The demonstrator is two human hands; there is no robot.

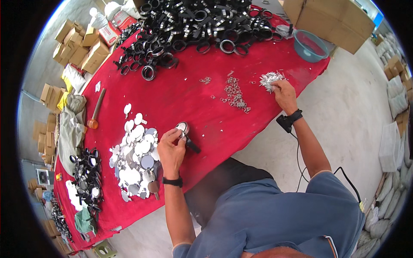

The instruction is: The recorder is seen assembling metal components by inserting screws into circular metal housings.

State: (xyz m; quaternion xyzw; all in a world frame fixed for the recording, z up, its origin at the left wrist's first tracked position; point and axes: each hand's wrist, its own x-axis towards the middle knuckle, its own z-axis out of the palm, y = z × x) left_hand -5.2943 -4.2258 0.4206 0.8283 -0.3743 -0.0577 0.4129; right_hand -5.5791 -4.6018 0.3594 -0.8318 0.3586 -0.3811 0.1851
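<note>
Fingers of the left hand (pixel 171 148) grip a small round mirror (pixel 182 127); right hand (pixel 284 92) clenches metal clips (pixel 270 80).

— Any packages around the red cloth-covered surface (pixel 193 99)?
— Large brown cardboard box (pixel 331 19) at far right corner. Small tan cardboard cartons (pixel 81 45) heaped on floor, far left. Red-and-white packet (pixel 112 32) beside them. More tan cartons (pixel 50 96) stacked along left wall.

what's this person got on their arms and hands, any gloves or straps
No gloves: both hands are bare. The left hand has a black band at the wrist. The right hand has a black strap holding a small black device, with a black cable trailing from it. Blue short sleeves with orange-trimmed cuffs.
</note>
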